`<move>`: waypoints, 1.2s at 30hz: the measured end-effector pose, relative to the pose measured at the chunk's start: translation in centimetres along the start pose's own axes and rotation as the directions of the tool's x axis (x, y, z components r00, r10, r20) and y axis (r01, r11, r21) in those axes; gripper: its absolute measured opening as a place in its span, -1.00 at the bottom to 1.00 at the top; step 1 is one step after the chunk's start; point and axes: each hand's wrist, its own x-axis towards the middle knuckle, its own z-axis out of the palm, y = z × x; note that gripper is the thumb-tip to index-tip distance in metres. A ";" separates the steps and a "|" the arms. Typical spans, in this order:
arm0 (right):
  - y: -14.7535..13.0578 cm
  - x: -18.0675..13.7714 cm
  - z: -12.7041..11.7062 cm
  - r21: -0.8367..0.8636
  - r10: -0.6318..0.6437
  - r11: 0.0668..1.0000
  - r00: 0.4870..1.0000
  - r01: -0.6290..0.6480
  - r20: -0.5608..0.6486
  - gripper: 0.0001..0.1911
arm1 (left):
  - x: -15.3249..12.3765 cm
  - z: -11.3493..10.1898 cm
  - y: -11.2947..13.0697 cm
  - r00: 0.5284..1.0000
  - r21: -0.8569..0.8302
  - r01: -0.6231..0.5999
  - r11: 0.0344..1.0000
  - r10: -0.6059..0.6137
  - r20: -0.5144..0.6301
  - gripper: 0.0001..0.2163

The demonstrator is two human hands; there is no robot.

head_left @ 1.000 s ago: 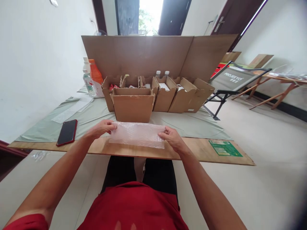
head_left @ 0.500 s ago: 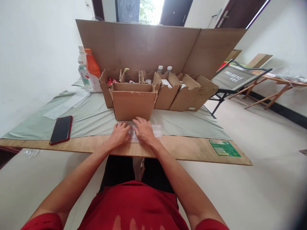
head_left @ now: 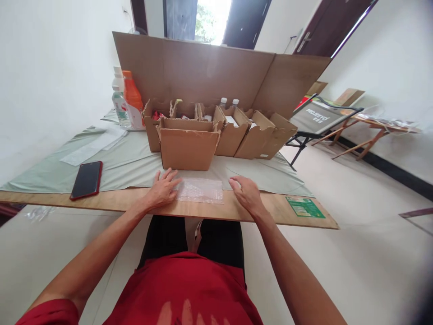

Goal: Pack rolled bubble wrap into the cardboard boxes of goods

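Observation:
A sheet of bubble wrap [head_left: 200,190] lies flat on the wooden table [head_left: 264,210] near its front edge. My left hand [head_left: 163,187] rests open with spread fingers on the sheet's left end. My right hand [head_left: 246,193] lies just off the sheet's right end, fingers loosely stretched on the table and holding nothing. Right behind the sheet stands an open cardboard box [head_left: 188,145].
A row of open cardboard boxes [head_left: 250,135] with small items stands before a tall cardboard screen [head_left: 209,72]. Bottles [head_left: 127,101] stand at the back left. A red-cased phone [head_left: 87,179] lies on the green cloth [head_left: 128,162]. A green label [head_left: 304,206] sits front right.
The bubble wrap, held up between both hands a second ago, was laid on the table and pressed at its middle. My hands have since slid apart to its two ends.

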 end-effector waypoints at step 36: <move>-0.2 -2.5 3.4 0.852 0.093 0.523 0.995 -0.029 -0.023 -0.50 | -2.0 -1.4 -0.4 0.900 -0.720 0.242 0.650 -0.427 -0.083 -0.27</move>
